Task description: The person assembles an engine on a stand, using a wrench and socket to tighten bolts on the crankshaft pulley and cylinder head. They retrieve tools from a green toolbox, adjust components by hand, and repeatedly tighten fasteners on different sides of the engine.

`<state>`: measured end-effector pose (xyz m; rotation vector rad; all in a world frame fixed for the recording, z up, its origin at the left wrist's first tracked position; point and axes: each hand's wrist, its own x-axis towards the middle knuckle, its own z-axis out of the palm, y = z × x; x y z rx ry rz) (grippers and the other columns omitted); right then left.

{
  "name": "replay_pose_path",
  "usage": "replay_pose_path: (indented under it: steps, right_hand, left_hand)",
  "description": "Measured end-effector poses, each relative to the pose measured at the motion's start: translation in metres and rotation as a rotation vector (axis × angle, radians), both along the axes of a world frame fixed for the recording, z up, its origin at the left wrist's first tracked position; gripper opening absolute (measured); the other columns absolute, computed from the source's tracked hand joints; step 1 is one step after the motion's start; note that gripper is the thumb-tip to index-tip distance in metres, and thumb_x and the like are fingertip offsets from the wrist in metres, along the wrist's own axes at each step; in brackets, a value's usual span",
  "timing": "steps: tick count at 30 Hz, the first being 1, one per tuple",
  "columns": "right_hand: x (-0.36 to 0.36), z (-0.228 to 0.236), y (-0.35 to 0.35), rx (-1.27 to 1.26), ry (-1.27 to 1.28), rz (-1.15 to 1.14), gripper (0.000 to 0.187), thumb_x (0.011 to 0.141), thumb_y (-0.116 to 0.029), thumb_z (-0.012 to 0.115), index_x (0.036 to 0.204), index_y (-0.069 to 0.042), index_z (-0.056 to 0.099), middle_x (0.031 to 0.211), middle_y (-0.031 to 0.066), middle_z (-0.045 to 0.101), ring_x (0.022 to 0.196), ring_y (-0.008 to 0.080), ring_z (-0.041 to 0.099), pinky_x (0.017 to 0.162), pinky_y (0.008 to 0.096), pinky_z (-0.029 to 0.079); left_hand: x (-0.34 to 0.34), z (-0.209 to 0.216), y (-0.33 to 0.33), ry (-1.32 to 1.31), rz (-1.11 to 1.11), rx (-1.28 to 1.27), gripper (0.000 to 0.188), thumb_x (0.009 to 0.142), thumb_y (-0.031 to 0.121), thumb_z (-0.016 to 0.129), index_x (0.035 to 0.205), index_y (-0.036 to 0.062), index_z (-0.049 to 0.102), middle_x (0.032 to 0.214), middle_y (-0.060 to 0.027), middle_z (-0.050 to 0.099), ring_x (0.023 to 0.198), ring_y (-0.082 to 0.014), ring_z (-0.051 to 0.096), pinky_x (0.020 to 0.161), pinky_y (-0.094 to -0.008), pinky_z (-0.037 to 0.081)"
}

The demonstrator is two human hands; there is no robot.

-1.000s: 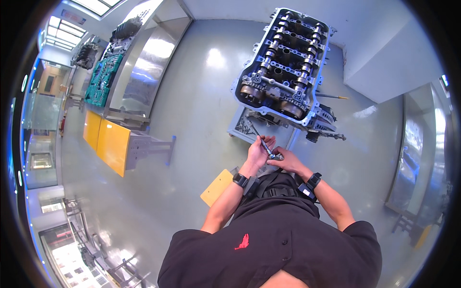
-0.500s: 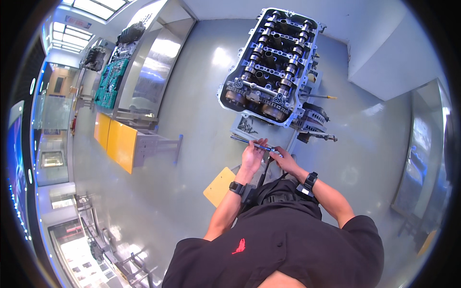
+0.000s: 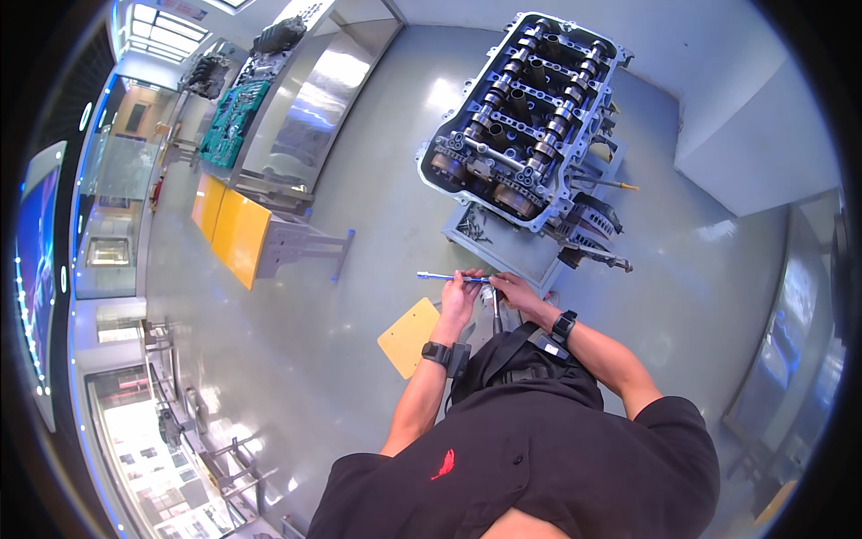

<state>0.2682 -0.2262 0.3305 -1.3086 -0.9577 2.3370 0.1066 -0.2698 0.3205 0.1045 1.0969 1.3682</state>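
Note:
My left hand is closed round a slim metal extension bar, whose socket-like tip sticks out to the left. At the bar's right end, my right hand pinches the head of a ratchet wrench. The wrench's dark handle hangs down between my hands toward my body; its join with the bar is partly hidden by my fingers. Just beyond my hands stands an engine with its top uncovered, showing two camshafts and a chain at the near end.
Bolts lie on the grey stand under the engine's near end. An alternator-like part juts out at right. A yellow board is low at left. Farther left stand a yellow-fronted bench and a green tool tray.
The extension bar has swung nearer to level and reaches farther left of my left hand. My left fingers, spread before, have curled round it. The whole view has shifted slightly.

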Motion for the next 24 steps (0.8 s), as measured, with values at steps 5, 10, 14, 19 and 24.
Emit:
replay_pose_path:
  steps: [5,10,14,19,24]
  right_hand:
    - [0.004,-0.005,-0.011,0.048,-0.001,0.031,0.05,0.084,-0.032,0.059,0.117,0.003,0.046,0.078,0.0059,0.06,0.063,0.0083,0.049,0.053,0.0217,0.034]
    - [0.022,-0.015,-0.023,0.073,-0.037,0.131,0.058,0.079,-0.022,0.063,0.127,0.001,0.039,0.08,0.0061,0.061,0.062,0.0072,0.045,0.052,0.0212,0.032]
    - [0.036,-0.024,-0.025,0.062,0.005,0.096,0.06,0.078,-0.019,0.062,0.129,-0.001,0.037,0.077,0.0036,0.063,0.058,0.0051,0.041,0.05,0.0201,0.031]
    - [0.05,-0.024,-0.026,0.06,0.055,0.058,0.063,0.077,-0.019,0.064,0.129,0.004,0.037,0.082,0.0062,0.061,0.065,0.0084,0.048,0.053,0.0211,0.035]
    - [0.061,-0.015,-0.026,0.143,0.019,0.111,0.066,0.075,-0.019,0.066,0.13,0.002,0.037,0.079,0.003,0.062,0.061,0.0072,0.041,0.054,0.0212,0.034]
  left_hand:
    - [0.004,-0.019,-0.019,-0.056,0.112,-0.02,0.027,0.097,0.025,0.033,0.093,0.0022,0.047,0.096,-0.0112,0.054,0.106,-0.0299,0.052,0.097,-0.045,0.04]
    - [0.016,-0.03,-0.033,-0.025,0.08,-0.092,0.025,0.097,0.025,0.034,0.092,0.0036,0.046,0.093,-0.0096,0.054,0.104,-0.0287,0.054,0.096,-0.0446,0.041]
    - [0.028,-0.033,-0.031,0.044,0.039,-0.049,0.025,0.097,0.026,0.034,0.095,0.003,0.043,0.095,-0.0114,0.053,0.1,-0.028,0.056,0.089,-0.0434,0.046]
    - [0.038,-0.032,-0.022,0.142,-0.053,-0.034,0.027,0.097,0.027,0.034,0.092,0.0022,0.045,0.093,-0.0126,0.055,0.098,-0.0268,0.057,0.086,-0.0398,0.048]
    - [0.041,-0.032,-0.012,0.245,-0.131,-0.06,0.029,0.097,0.026,0.033,0.091,0.0021,0.047,0.095,-0.015,0.058,0.09,-0.0238,0.06,0.081,-0.0365,0.049]
